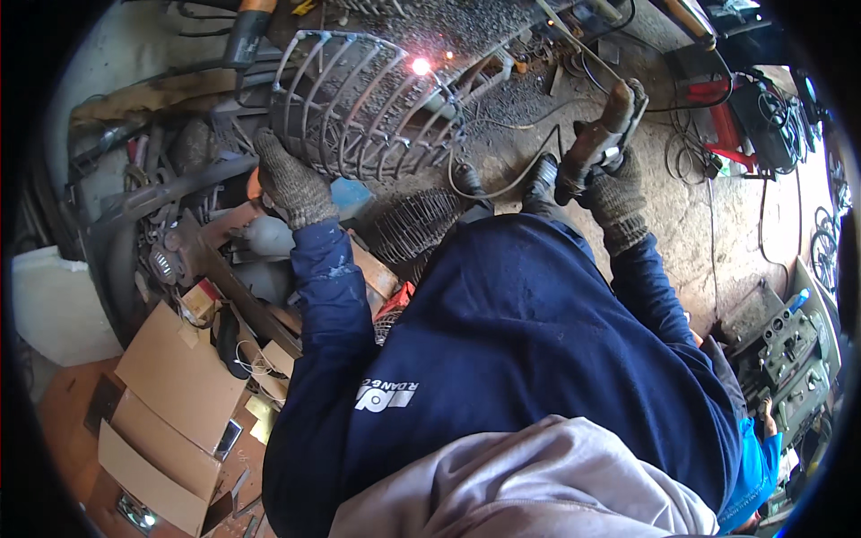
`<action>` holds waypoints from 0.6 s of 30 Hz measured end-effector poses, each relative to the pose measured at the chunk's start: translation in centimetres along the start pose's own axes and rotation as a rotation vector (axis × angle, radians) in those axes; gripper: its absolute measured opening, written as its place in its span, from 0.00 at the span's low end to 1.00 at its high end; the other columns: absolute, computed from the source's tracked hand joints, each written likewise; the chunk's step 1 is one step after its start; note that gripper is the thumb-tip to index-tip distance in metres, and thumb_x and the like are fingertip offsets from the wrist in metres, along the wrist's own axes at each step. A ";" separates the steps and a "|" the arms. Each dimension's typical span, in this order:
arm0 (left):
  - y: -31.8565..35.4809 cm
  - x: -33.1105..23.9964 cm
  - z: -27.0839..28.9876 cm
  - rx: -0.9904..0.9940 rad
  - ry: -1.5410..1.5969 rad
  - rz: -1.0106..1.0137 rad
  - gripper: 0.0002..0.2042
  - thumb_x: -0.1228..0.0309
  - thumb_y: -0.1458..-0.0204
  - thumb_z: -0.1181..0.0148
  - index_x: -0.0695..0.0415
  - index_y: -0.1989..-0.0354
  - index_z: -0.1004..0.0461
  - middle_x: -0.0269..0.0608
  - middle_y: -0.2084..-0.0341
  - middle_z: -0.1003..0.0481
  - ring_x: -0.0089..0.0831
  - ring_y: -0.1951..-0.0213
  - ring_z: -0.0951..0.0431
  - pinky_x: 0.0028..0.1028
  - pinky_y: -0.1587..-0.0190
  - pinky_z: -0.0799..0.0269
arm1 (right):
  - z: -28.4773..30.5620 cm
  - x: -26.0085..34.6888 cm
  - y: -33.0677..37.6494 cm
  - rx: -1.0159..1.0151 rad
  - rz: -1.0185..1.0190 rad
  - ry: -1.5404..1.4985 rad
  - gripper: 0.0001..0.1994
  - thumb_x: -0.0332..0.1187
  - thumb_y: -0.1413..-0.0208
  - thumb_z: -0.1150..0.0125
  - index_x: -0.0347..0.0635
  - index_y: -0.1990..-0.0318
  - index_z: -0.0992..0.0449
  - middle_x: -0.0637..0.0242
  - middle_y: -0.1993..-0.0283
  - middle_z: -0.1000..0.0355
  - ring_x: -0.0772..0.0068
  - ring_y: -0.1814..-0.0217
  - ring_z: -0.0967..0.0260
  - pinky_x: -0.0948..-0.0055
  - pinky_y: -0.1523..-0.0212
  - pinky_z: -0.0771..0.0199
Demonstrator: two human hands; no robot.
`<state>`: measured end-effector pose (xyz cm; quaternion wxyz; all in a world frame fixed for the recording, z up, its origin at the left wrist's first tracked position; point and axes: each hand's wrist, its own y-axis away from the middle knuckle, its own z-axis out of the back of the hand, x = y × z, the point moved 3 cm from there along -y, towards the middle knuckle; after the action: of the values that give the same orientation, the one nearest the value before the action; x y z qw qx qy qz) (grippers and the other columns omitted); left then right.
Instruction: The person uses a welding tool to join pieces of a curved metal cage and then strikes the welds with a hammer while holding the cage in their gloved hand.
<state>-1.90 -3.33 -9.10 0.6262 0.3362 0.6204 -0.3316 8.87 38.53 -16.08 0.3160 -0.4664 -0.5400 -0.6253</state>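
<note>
While glowing at one joint, curved wire cage [359, 99].

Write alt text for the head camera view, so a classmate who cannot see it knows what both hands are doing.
A gloved left hand steadies a curved metal wire cage while the gloved right hand grips a welding electrode holder; a bright spark glows on the cage's far rim. Cardboard boxes and metal scrap lie at the left.

We wear a dark navy sweatshirt with long sleeves and a white printed mark low on its front, at six o'clock. Both the left hand [291, 184], at ten o'clock, and the right hand [617, 195], at two o'clock, have grey-brown knitted work gloves with ribbed cuffs.
</note>
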 end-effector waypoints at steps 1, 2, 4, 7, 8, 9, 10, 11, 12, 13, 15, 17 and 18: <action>0.1 -0.3 0.3 0.023 0.011 -0.004 0.24 0.56 0.36 0.46 0.57 0.37 0.32 0.40 0.46 0.26 0.31 0.51 0.23 0.32 0.50 0.25 | 0.3 -0.1 -0.2 -0.011 -0.019 -0.017 0.23 0.22 0.48 0.36 0.39 0.43 0.31 0.63 0.50 0.24 0.71 0.50 0.26 0.70 0.48 0.25; -0.3 0.2 1.2 0.012 -0.029 -0.042 0.23 0.55 0.36 0.47 0.56 0.38 0.32 0.39 0.47 0.26 0.31 0.52 0.23 0.32 0.50 0.25 | 0.7 -0.5 -0.4 0.008 0.010 0.011 0.23 0.22 0.48 0.36 0.39 0.43 0.31 0.63 0.50 0.24 0.71 0.50 0.26 0.71 0.49 0.25; 0.2 -0.8 0.8 -0.073 0.051 0.013 0.20 0.55 0.34 0.49 0.56 0.44 0.27 0.37 0.53 0.23 0.29 0.58 0.22 0.31 0.55 0.24 | 1.4 -1.2 -1.0 0.034 0.065 0.073 0.23 0.23 0.48 0.36 0.40 0.43 0.31 0.63 0.51 0.24 0.71 0.51 0.26 0.71 0.50 0.25; 2.1 -3.8 -1.2 -0.128 0.291 0.204 0.19 0.53 0.35 0.50 0.54 0.49 0.24 0.34 0.58 0.20 0.29 0.63 0.19 0.31 0.63 0.22 | 0.4 1.3 -0.6 0.048 0.050 -0.012 0.23 0.25 0.47 0.34 0.40 0.42 0.32 0.65 0.52 0.24 0.71 0.52 0.26 0.70 0.52 0.25; 2.2 -4.5 -1.4 -0.110 0.314 0.206 0.19 0.52 0.35 0.49 0.54 0.49 0.24 0.34 0.57 0.20 0.30 0.63 0.19 0.31 0.63 0.22 | -0.1 2.3 -0.4 0.062 0.078 -0.053 0.24 0.26 0.46 0.34 0.41 0.42 0.32 0.66 0.53 0.24 0.71 0.53 0.26 0.70 0.53 0.24; 2.3 -5.3 -1.6 -0.093 0.338 0.209 0.20 0.51 0.35 0.49 0.54 0.49 0.24 0.34 0.57 0.20 0.30 0.63 0.19 0.31 0.64 0.21 | -0.4 3.2 -0.3 0.102 0.053 -0.060 0.25 0.27 0.46 0.34 0.41 0.41 0.33 0.66 0.53 0.24 0.72 0.53 0.26 0.70 0.54 0.24; 3.2 -5.7 -1.6 -0.170 0.262 0.268 0.27 0.50 0.35 0.50 0.56 0.35 0.34 0.40 0.42 0.28 0.32 0.46 0.26 0.33 0.43 0.30 | -0.6 4.2 -0.3 0.143 0.029 -0.066 0.26 0.27 0.45 0.34 0.42 0.40 0.34 0.66 0.53 0.25 0.72 0.54 0.26 0.71 0.54 0.24; 2.8 -5.2 -0.9 -0.141 0.202 0.253 0.27 0.50 0.35 0.50 0.57 0.35 0.34 0.40 0.42 0.28 0.31 0.46 0.26 0.33 0.43 0.30 | -1.4 5.6 -0.3 0.206 0.054 -0.115 0.28 0.27 0.44 0.34 0.43 0.37 0.37 0.66 0.52 0.26 0.73 0.54 0.26 0.73 0.56 0.24; 2.3 -4.7 0.0 -0.118 0.146 0.232 0.27 0.50 0.35 0.50 0.57 0.36 0.33 0.40 0.42 0.28 0.31 0.47 0.26 0.33 0.44 0.29 | -2.2 7.2 -0.3 0.275 0.079 -0.165 0.30 0.27 0.43 0.34 0.43 0.35 0.40 0.66 0.51 0.26 0.74 0.55 0.26 0.75 0.58 0.23; 1.8 -4.1 0.9 -0.111 0.230 0.201 0.26 0.51 0.35 0.49 0.59 0.39 0.32 0.40 0.45 0.27 0.31 0.49 0.25 0.33 0.46 0.28 | -2.9 8.7 -0.1 0.342 0.097 -0.217 0.32 0.28 0.42 0.34 0.44 0.32 0.43 0.66 0.49 0.27 0.75 0.56 0.26 0.77 0.59 0.23; 1.4 -4.3 3.0 -0.119 0.338 0.143 0.24 0.52 0.36 0.48 0.60 0.42 0.29 0.40 0.49 0.25 0.30 0.52 0.25 0.32 0.49 0.28 | -6.2 10.8 -0.7 0.402 0.254 -0.222 0.31 0.29 0.41 0.35 0.43 0.33 0.43 0.65 0.50 0.27 0.75 0.56 0.26 0.77 0.63 0.23; 0.1 -2.6 8.2 -0.198 0.279 0.065 0.24 0.52 0.36 0.48 0.61 0.45 0.28 0.39 0.53 0.25 0.29 0.53 0.26 0.31 0.50 0.29 | -10.2 14.6 -1.1 0.556 0.273 -0.211 0.29 0.31 0.41 0.35 0.40 0.35 0.41 0.61 0.54 0.26 0.74 0.61 0.24 0.74 0.66 0.21; 0.0 -1.3 11.3 -0.263 0.221 0.024 0.23 0.52 0.36 0.48 0.61 0.46 0.27 0.39 0.54 0.25 0.28 0.54 0.26 0.31 0.51 0.30 | -12.8 16.6 -1.0 0.627 0.243 -0.202 0.27 0.32 0.41 0.34 0.37 0.37 0.39 0.60 0.57 0.26 0.74 0.65 0.24 0.73 0.68 0.21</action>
<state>4.35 -12.79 -7.71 0.5967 0.2930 0.7195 -0.2013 -1.19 28.16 -0.90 0.4607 -0.4670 -0.6750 -0.3376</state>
